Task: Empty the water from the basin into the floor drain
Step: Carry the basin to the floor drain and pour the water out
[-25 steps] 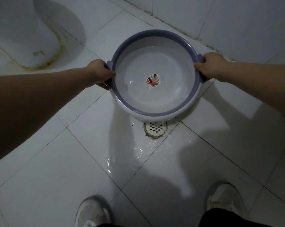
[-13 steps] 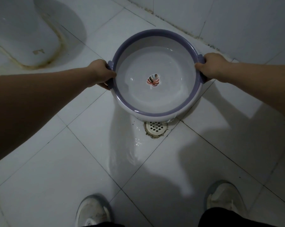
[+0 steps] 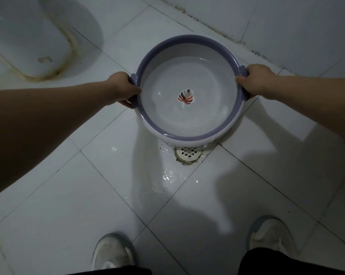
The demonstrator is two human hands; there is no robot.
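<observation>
The round white basin (image 3: 187, 37) with a purple rim is held just above the tiled floor (image 3: 48, 215), tipped towards the person. Its near lip hangs low, right behind the floor drain (image 3: 188, 152). A thin layer of water lies inside over a leaf-shaped sticker (image 3: 185, 97) at the centre. The left hand (image 3: 122, 88) grips the left handle, its fingers curled under it and the thumb on the rim. The right hand (image 3: 256, 80) grips the right handle in the same way.

Water trickles off the near lip beside the drain's white grate, and a wet, shiny patch (image 3: 167, 175) spreads on the tiles from the drain towards the person. Nothing lies between the lip and the grate. The stained base of a toilet (image 3: 29, 36) sits well off to the left, and a tiled wall (image 3: 286, 26) stands behind the basin. Two pale shoes (image 3: 112, 253) stand at the lower edge.
</observation>
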